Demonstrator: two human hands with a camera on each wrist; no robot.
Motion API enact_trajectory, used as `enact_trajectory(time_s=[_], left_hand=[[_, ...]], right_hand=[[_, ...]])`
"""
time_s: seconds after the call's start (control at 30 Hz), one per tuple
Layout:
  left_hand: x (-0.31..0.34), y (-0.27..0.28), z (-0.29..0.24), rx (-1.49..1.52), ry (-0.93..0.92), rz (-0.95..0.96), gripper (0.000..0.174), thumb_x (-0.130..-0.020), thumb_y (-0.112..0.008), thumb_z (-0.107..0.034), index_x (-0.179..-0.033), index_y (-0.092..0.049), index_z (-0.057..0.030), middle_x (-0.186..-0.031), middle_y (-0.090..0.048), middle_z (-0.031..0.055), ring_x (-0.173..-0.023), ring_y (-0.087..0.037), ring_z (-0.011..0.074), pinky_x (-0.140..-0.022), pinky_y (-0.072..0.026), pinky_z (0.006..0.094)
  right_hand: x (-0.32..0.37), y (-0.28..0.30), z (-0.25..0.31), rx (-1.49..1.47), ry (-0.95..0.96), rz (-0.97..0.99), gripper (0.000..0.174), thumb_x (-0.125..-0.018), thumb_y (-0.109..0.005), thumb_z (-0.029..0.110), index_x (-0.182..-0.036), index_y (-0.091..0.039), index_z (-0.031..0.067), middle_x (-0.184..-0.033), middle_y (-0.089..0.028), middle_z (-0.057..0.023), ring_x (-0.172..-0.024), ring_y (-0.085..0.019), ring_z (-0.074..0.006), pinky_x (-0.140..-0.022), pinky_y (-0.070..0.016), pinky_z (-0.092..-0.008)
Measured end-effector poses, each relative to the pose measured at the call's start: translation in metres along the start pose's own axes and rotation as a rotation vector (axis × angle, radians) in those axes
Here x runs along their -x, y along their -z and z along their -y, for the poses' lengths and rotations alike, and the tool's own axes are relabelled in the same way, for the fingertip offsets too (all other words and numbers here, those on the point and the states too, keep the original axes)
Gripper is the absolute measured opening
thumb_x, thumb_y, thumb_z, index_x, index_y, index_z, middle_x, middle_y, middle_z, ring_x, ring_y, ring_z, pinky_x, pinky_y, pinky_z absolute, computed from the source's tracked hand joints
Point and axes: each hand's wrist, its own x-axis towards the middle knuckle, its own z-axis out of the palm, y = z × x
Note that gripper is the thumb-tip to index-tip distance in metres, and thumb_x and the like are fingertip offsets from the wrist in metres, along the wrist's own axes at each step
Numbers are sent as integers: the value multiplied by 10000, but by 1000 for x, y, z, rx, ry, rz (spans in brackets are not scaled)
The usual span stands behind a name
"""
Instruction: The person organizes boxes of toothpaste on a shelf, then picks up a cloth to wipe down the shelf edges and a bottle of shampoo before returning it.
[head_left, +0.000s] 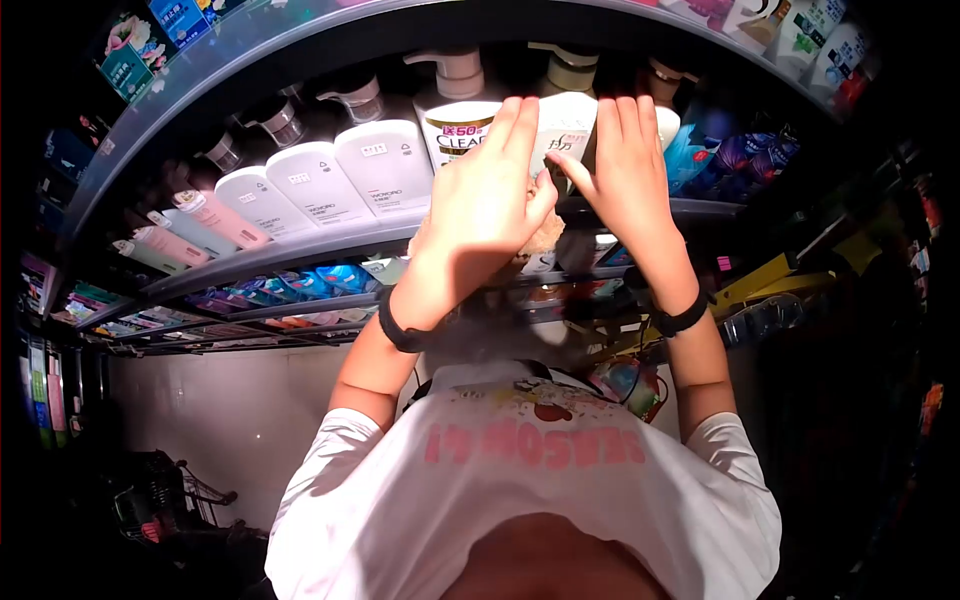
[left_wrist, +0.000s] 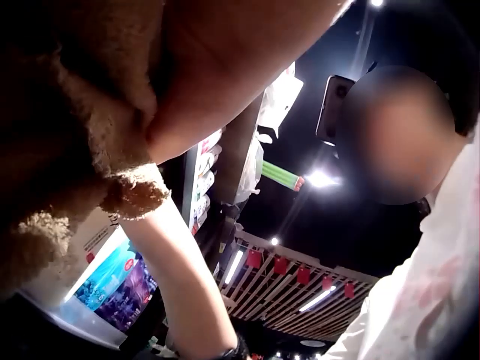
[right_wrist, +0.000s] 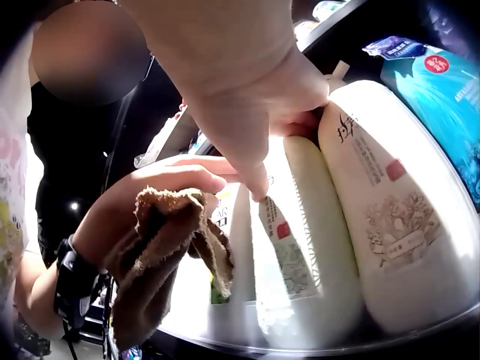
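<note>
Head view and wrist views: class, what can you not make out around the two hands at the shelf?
- Head view: cloth mostly hidden behind left hand.
- Head view: cream bottle label covered by right hand.
- Left wrist view: cloth fills the near frame, blurred, hiding the shelf.
- Right wrist view: cream bottle top hidden by right hand.

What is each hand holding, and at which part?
The left hand holds a brown cloth, bunched at its upper part. The right hand only rests on a cream bottle.
</note>
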Motion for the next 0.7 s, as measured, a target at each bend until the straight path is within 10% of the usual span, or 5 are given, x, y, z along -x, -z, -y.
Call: enact_trajectory(time_s=[0.53, 0.7], left_hand=[[1, -1, 2, 110, 20, -29, 495, -735, -587, -198, -1190, -475, -39, -1210, -490, 164, -1040, -523, 337, -837, -450, 350], [15, -7, 3, 320, -109, -198, 361, -702, -632, -75, -1048, -571, 6, -1104, -558, 162, -971, -572, 293, -802, -465, 339]], right_hand=[[6, 7, 2, -84, -12, -66, 466, -672, -681, 152, -1024, -479, -78, -1002, -481, -176, -1014, -451, -330, -813, -443, -360], [35, 18, 2, -579, 6, -144, 447, -717, -659, 133, -1107, -516, -33, -1116, -516, -192, -1020, -523, -298, -873, -421, -344]])
